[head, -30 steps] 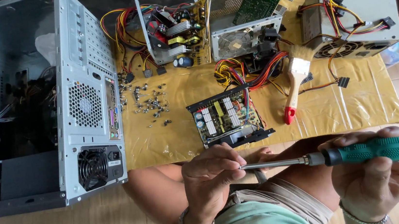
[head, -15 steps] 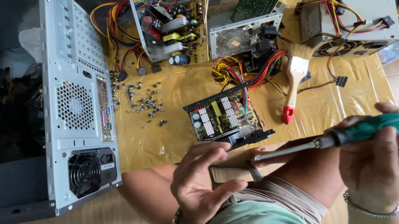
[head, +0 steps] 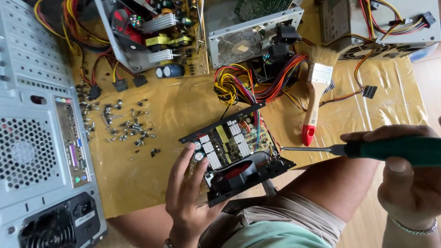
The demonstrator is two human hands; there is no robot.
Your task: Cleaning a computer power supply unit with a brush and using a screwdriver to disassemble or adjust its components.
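Two hands have swapped roles in the last second. A second ago the left hand (head: pixel 187 194) was pinching the shaft of the green-handled screwdriver (head: pixel 403 150) above the lap; half a second ago it had let go and hung open. Now it reaches forward, fingers spread, and cups the near-left corner of the opened power supply board in its black tray (head: pixel 236 154), thumb under the rim and fingertips against the edge by the small round capacitors. That reads as steadying the unit so the tool can go to work on it.

The right hand (head: pixel 430 171) is wrapped firmly round the screwdriver's handle, thumb pressed along the top. The tool lies nearly level, its tip pointing towards nine o'clock and sitting just off the tray's right edge, near but not visibly touching.

From the board, a scatter of loose screws (head: pixel 126 128) lies at ten o'clock on the yellow sheet (head: pixel 176 106); a red-handled paintbrush (head: pixel 315 96) rests at two o'clock; the grey computer case (head: pixel 23 143) stands at nine.
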